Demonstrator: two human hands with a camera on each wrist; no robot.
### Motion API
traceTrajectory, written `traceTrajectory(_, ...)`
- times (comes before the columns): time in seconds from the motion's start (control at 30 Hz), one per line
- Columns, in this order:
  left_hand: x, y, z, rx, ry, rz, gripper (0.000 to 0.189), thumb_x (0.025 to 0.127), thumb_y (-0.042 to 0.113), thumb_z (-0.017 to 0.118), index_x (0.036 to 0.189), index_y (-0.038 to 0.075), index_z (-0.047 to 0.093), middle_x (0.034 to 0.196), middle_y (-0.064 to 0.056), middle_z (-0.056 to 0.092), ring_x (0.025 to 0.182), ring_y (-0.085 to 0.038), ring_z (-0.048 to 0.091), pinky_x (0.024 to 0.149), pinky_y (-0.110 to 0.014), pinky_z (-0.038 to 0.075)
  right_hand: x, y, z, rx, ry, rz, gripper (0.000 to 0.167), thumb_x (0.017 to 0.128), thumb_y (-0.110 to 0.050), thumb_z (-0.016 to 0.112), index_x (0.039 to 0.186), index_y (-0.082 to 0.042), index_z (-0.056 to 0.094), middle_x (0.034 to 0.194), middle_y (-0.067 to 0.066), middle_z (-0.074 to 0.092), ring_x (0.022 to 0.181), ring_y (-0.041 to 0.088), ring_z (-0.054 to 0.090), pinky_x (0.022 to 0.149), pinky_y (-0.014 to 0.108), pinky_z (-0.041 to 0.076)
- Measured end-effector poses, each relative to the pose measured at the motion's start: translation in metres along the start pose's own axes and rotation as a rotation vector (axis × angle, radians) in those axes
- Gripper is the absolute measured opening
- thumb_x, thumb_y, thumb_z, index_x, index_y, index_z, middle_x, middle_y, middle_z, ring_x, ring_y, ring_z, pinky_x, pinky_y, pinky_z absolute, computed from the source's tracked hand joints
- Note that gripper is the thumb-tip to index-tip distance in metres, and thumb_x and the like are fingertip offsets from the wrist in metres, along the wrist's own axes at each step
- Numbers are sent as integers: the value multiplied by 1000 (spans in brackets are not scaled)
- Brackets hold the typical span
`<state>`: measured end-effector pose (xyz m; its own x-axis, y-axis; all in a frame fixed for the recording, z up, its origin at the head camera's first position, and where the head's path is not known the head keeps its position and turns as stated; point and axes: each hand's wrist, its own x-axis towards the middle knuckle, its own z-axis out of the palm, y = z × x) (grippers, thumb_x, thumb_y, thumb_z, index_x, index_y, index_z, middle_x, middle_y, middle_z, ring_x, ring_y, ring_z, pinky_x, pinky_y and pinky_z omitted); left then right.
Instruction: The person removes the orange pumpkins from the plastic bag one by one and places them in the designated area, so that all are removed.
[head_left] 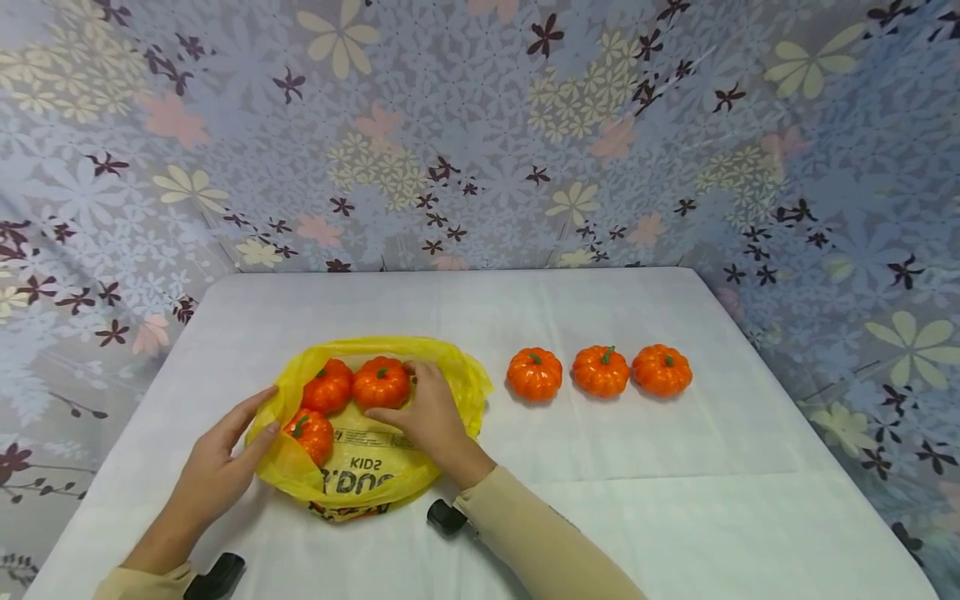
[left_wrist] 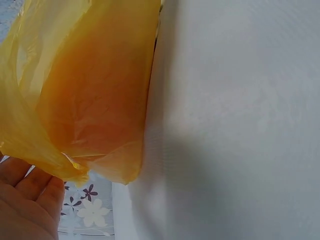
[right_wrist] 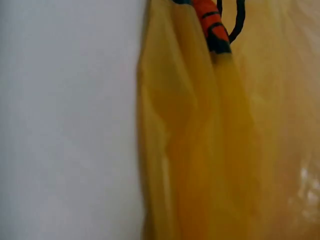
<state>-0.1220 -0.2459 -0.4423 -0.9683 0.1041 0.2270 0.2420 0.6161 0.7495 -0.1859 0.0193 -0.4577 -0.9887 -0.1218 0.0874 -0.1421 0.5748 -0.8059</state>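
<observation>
A yellow plastic bag (head_left: 367, 492) lies with its mouth wide, dark print showing on its inside. My left hand (head_left: 217, 467) grips the bag's left rim between thumb and fingers; in the left wrist view, fingers (left_wrist: 42, 190) meet the yellow film. Inside the bag, one small orange pumpkin (head_left: 327, 386) lies at the back left and another pumpkin (head_left: 313, 437) at the front left. My right hand (head_left: 431, 417) reaches in over the near right rim and holds a third pumpkin (head_left: 381, 382), thumb at its front and fingers at its right side.
Right of the bag, three more pumpkins stand in a row: a near one (head_left: 534, 374), a middle one (head_left: 602, 371) and a far right one (head_left: 662, 370). A white cloth covers the table (head_left: 675, 517). Floral fabric (head_left: 480, 133) hangs behind and beside it.
</observation>
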Motion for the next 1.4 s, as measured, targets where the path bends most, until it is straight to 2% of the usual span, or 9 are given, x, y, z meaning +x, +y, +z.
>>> traceTrajectory(0.1, -1, 0, 1, 10, 5, 8, 53, 105, 26, 57, 154, 11, 43, 154, -14, 43, 142, -42, 34, 111, -65, 27, 0, 0, 0, -14, 6, 14, 87, 74, -38, 91, 142, -1, 50, 138, 12, 52, 124, 26, 53, 106, 38, 46)
traceTrajectory(0.23, -1, 1, 2, 30, 16, 31, 53, 104, 25, 57, 154, 12, 43, 154, -10, 44, 144, -24, 34, 120, -37, 27, 1, 2, 1, -32, 1, 7, 88, 75, -37, 91, 143, 0, 50, 139, 13, 51, 125, 26, 53, 107, 39, 46)
traceTrajectory(0.3, 0, 1, 3, 38, 17, 37, 53, 104, 25, 57, 154, 13, 43, 154, -9, 44, 143, -18, 33, 119, -32, 26, 1, 4, 2, -41, 0, -1, 88, 75, -36, 91, 144, 0, 50, 138, 13, 51, 125, 26, 53, 107, 39, 46)
traceTrajectory(0.33, 0, 2, 3, 38, 16, 38, 54, 104, 25, 57, 154, 12, 42, 155, -9, 44, 143, -18, 33, 119, -32, 27, 2, 4, 2, -44, -1, -4, 88, 75, -36, 91, 144, 0, 50, 138, 13, 51, 124, 26, 53, 107, 39, 46)
traceTrajectory(0.47, 1, 4, 4, 32, 8, 26, 55, 105, 25, 56, 155, 11, 40, 156, -11, 42, 143, -33, 34, 114, -59, 28, 3, 6, 3, -40, -6, -5, 86, 75, -36, 91, 143, -1, 52, 132, 12, 51, 119, 25, 55, 104, 38, 49)
traceTrajectory(0.53, 2, 4, 5, 22, 4, 22, 56, 105, 25, 56, 156, 11, 39, 156, -12, 41, 142, -39, 34, 111, -64, 28, 3, 6, 3, -30, -9, 3, 84, 75, -36, 91, 143, -2, 53, 130, 11, 51, 118, 24, 55, 103, 38, 49)
traceTrajectory(0.8, 3, 6, 5, 13, -7, 12, 57, 105, 26, 56, 157, 12, 37, 157, -13, 39, 142, -43, 34, 113, -62, 27, 1, 9, 3, 14, -11, 14, 83, 74, -39, 91, 139, -4, 55, 132, 9, 51, 119, 23, 54, 104, 37, 49)
traceTrajectory(0.97, 3, 5, 4, -1, -12, 6, 57, 105, 26, 56, 157, 11, 37, 157, -15, 38, 142, -44, 34, 111, -66, 26, 0, 10, 1, 55, -23, 16, 81, 73, -38, 92, 136, -4, 55, 130, 6, 53, 112, 20, 55, 97, 33, 51)
traceTrajectory(1.4, 2, 8, 4, -7, -17, -10, 58, 105, 26, 56, 156, 9, 37, 157, -18, 38, 142, -47, 33, 109, -70, 26, -10, 3, -13, 144, -31, 19, 82, 73, -42, 91, 138, -9, 55, 130, 2, 54, 114, 20, 56, 95, 30, 51)
